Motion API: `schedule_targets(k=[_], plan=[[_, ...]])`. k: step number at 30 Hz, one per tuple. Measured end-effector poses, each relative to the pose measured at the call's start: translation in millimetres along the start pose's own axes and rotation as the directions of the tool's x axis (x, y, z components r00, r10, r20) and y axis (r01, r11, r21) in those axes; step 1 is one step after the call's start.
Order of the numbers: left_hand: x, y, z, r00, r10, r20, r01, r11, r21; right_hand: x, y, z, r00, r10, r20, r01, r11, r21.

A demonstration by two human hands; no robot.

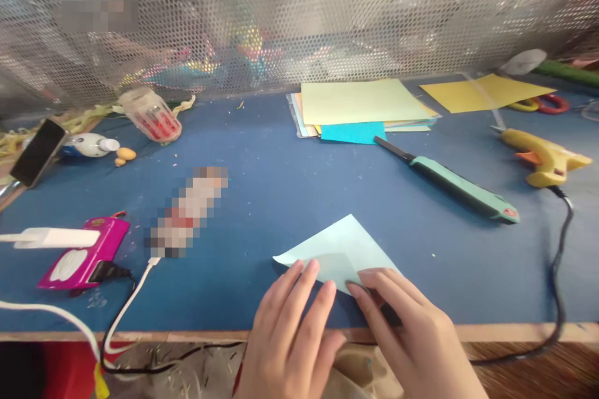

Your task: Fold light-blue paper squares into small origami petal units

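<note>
In the head view, the pale blue paper (349,240) lies at lower centre on the blue surface (262,193), its left corner curling up. My left hand (294,330) is loosely spread, fingertips on the near edge, gripping nothing; my right hand (412,330) bends over the right edge, pinching or not, I can't tell. Uneven pressure might skew or crease the sheet.

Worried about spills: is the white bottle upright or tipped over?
Tipped over: the white bottle lies on its side on the blue table, its cap pointing toward the picture's right.
</note>
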State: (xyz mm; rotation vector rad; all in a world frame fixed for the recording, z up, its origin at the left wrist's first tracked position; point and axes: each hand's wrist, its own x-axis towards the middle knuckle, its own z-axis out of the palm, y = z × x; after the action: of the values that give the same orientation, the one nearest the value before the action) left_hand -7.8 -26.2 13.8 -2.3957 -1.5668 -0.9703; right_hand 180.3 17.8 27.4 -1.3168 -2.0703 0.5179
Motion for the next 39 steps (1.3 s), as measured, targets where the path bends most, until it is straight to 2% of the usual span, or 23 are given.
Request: schedule_targets(k=[2, 4, 6, 9, 14, 19, 27, 33, 39], plan=[[-1.7, 2.1, 7.7, 0.991, 0.031, 0.134, -0.044, 0.995, 0.093, 2.1, 1.1, 2.7, 0.996, 0.082, -0.018, -0.082, 0.996, -0.02], [-3.4, 5.8, 16.9, 0.978, 0.015, 0.206, -0.061, 0.974, 0.219, 4.3, 3.2, 5.2, 0.993, 0.105, -0.046, -0.107, 0.993, -0.04], [-4.8, 10.2, 25.1, 0.984, -0.096, 0.152, 0.05, 0.958, 0.282, 6.7, 5.7, 7.1, 0.995, 0.073, -0.06, -0.077, 0.996, -0.051], [-6.2, 13.9, 30.2, 0.981, -0.143, 0.135, 0.1, 0.954, 0.283, 9.9, 8.5, 8.9, 0.999, 0.012, -0.03, -0.013, 0.999, -0.04], [-9.6, 7.8, 25.0, 0.977, -0.125, 0.171, 0.077, 0.962, 0.263, 10.6, 12.8, 10.7, 1.0, 0.021, 0.018, -0.02, 0.998, -0.053], [-16.2, 2.0, 25.0, 0.971, -0.138, 0.198, 0.077, 0.955, 0.288, 10.1, 17.8, 10.5, 0.998, -0.057, 0.038, 0.061, 0.988, -0.139], [-14.8, 3.1, 33.2, 0.986, -0.129, 0.108, 0.086, 0.938, 0.335, 13.3, 18.0, 16.4, 0.998, -0.057, -0.013, 0.052, 0.964, -0.259], [-12.7, 4.5, 37.7, 0.992, -0.118, 0.044, 0.095, 0.929, 0.358, 11.2, 18.5, 17.4, 0.998, -0.065, -0.027, 0.055, 0.957, -0.285], [-11.7, 7.8, 38.9, 0.988, -0.15, 0.038, 0.127, 0.925, 0.359, 13.5, 16.4, 21.2, 0.998, -0.039, -0.042, 0.025, 0.957, -0.289]])
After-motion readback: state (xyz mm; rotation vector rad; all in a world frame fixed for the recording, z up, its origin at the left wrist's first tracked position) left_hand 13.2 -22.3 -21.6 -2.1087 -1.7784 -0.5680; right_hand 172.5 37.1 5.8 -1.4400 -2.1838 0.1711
